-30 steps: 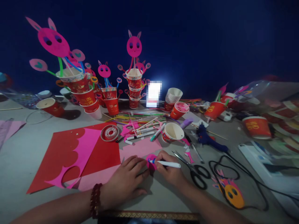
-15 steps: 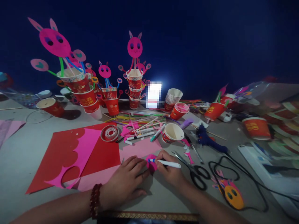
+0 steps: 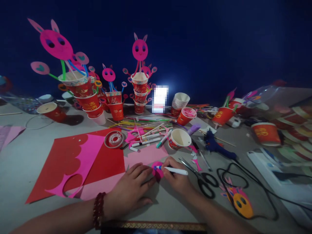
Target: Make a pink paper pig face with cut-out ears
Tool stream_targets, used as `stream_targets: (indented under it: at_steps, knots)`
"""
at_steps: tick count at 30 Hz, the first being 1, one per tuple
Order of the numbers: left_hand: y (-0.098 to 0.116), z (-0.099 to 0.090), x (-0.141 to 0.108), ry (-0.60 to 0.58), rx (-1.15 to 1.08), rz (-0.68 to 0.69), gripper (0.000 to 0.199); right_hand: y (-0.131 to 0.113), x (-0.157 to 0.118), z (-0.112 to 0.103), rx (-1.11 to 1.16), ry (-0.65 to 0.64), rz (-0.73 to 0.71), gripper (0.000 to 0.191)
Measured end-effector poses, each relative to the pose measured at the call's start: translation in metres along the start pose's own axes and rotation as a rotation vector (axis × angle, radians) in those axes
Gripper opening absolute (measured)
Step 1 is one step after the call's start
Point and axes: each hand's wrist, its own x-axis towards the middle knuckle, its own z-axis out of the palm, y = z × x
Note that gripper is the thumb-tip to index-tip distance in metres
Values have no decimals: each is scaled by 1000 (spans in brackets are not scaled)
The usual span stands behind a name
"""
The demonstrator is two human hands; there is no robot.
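A small pink paper circle (image 3: pixel 159 175) lies flat on the table between my hands, with a blue mark near its upper left. My right hand (image 3: pixel 176 175) grips a white marker pen (image 3: pixel 179 171) whose blue tip touches the circle. Flat on the table to the left, my left hand (image 3: pixel 134 185) has its fingers stretched out, the fingertips at the circle's left edge. Black-handled scissors (image 3: pixel 204 182) lie just right of my right hand. Pale pink paper (image 3: pixel 143 155) lies beyond my fingers, and a cut pink sheet (image 3: pixel 84 162) rests on a red sheet (image 3: pixel 53 162) at left.
Paper cups with pink face figures (image 3: pixel 140 50) stand along the back. A blue glue gun (image 3: pixel 218 146) and its black cord lie at right, near an orange paper face (image 3: pixel 243 205). An open paper cup (image 3: pixel 179 139) and scattered pens (image 3: pixel 146 142) sit ahead. A bright phone-like screen (image 3: pixel 161 97) glows behind.
The whole view has shifted very slightly. Both hands keep almost the same place, and the marker tip is still on the pink circle.
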Motion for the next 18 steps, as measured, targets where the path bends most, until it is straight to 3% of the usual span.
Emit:
stream_targets:
  at_steps: [18]
  knots:
    - [0,0,0,5,-10,9,68,-3,0,-2,0,1,4,18]
